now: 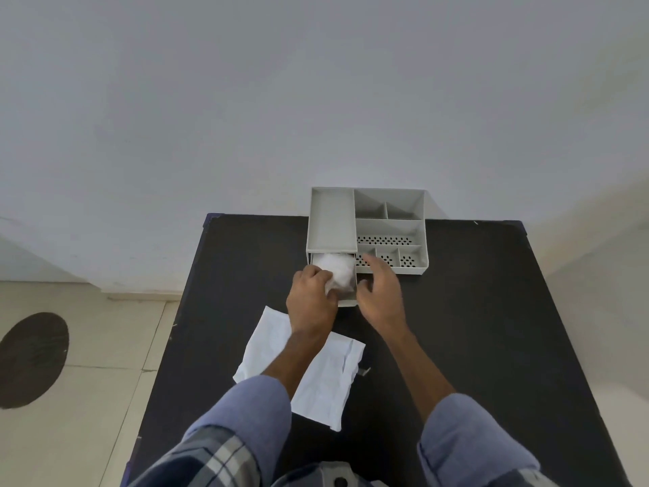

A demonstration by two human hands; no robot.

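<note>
Fingers (pixel 320 275) of left hand (pixel 310 297) grip white wad (pixel 339 270), half in drawer (pixel 347 304); right hand (pixel 381 297) loose. Flat cloth (pixel 326 381) on bench (pixel 456 311) likely next.

The left grip (pixel 310 293) holds a crumpled white wad (pixel 339 270) in the open drawer (pixel 347 303) of the organizer (pixel 389 229). The right grip (pixel 381 293) hovers just beside it, fingers loose.

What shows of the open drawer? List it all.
The drawer is a small grey box, plastic by its look, pulled out toward the person from under the left tray of the organiser. A crumpled white wad fills it. The left hand grips the wad; the right hand sits at its right wall.
</note>
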